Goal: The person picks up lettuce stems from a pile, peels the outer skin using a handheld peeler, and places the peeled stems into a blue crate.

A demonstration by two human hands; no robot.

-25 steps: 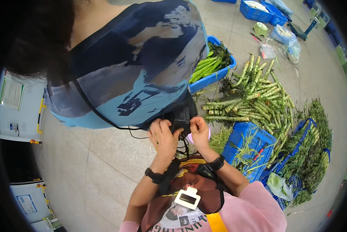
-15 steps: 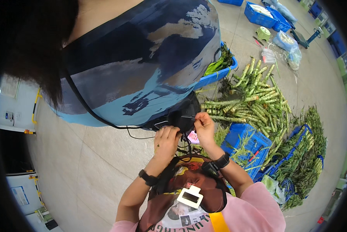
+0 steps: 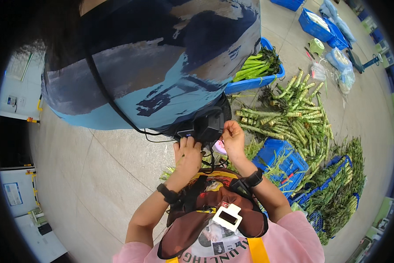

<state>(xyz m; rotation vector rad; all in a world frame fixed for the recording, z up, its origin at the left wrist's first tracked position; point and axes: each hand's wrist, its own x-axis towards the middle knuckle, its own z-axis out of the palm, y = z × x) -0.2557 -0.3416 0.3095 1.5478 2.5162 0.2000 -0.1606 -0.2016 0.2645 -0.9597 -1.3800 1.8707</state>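
Observation:
A black waist pouch (image 3: pixel 225 107) with a dark box-shaped device (image 3: pixel 209 126) in it hangs on a person in a blue and grey patterned shirt (image 3: pixel 162 74). My left hand (image 3: pixel 188 155) has its fingers curled over the near left edge of the pouch, beside a small lit screen. At the pouch's right edge, my right hand (image 3: pixel 233 136) pinches with thumb and fingertips; what lies between them is too small to make out. A thin black cable (image 3: pixel 105 90) runs down the shirt to the pouch. Dark straps dangle below it.
Right of the person stands a blue crate (image 3: pixel 254 83) of green vegetables. Peeled-looking green stalks (image 3: pixel 300 118) lie heaped on the floor. Nearer are a tipped blue basket (image 3: pixel 280 158) and a pile of leaves (image 3: pixel 337 197). A green stool (image 3: pixel 316 46) and more crates stand farther off.
My view has shifted, bringing more of the vegetable crate into sight. Both hands stay at the pouch; the device's top shows more plainly now.

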